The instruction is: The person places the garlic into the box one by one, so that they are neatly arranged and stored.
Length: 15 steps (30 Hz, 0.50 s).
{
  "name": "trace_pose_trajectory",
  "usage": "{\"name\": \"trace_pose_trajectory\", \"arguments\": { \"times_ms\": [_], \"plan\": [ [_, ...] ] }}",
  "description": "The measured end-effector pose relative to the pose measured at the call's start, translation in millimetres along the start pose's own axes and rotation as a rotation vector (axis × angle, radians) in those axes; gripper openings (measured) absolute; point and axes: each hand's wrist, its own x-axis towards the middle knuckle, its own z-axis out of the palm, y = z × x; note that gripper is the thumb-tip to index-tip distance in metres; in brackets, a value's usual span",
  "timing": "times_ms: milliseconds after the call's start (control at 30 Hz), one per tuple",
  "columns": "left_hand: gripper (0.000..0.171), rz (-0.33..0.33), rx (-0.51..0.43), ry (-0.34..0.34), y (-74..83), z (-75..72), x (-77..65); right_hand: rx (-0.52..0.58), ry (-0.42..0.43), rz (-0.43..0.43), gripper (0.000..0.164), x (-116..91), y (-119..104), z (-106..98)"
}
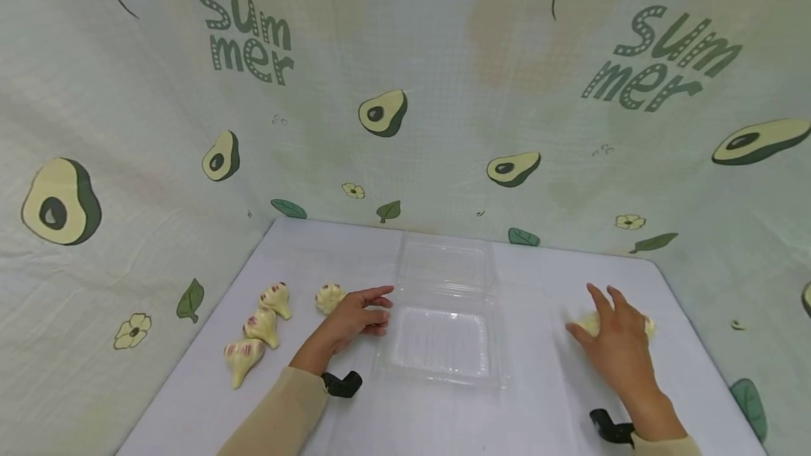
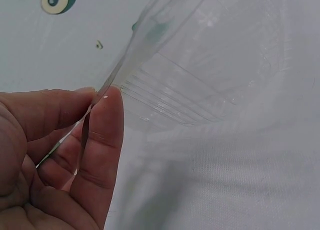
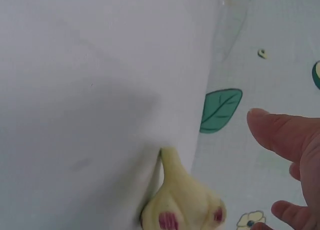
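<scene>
A clear plastic clamshell box (image 1: 437, 376) lies opened out mid-table, its lid (image 1: 446, 266) toward the back wall. At its left edge is my left hand (image 1: 348, 319); the left wrist view shows thumb and fingers pinching the thin plastic rim (image 2: 114, 72). Over on the right, my right hand (image 1: 616, 343) hovers above a garlic bulb (image 1: 650, 328), which it partly hides in the head view. Seen from the right wrist, that bulb (image 3: 182, 200) is cream with purple patches, neck pointing up the view, and the spread thumb and fingers stand apart from it.
Left of the box sit more garlic bulbs: one (image 1: 329, 297) just behind my left hand, and a row of three (image 1: 261, 326) farther left. A white cloth covers the table (image 1: 538, 400). Printed fabric walls (image 1: 443, 132) enclose its back and sides.
</scene>
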Motion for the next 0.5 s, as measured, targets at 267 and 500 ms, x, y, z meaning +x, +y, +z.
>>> {"name": "trace_pose_trajectory", "arguments": {
  "times_ms": [267,500],
  "plan": [
    [0.062,-0.008,-0.002,-0.008,-0.8,0.3,2.5,0.094,-0.020,0.069,0.094,-2,27,2],
    [0.062,-0.020,0.000,-0.001,-1.5,-0.5,1.4,0.188,-0.070,0.097,0.092,-3,39,6]
  ]
}}
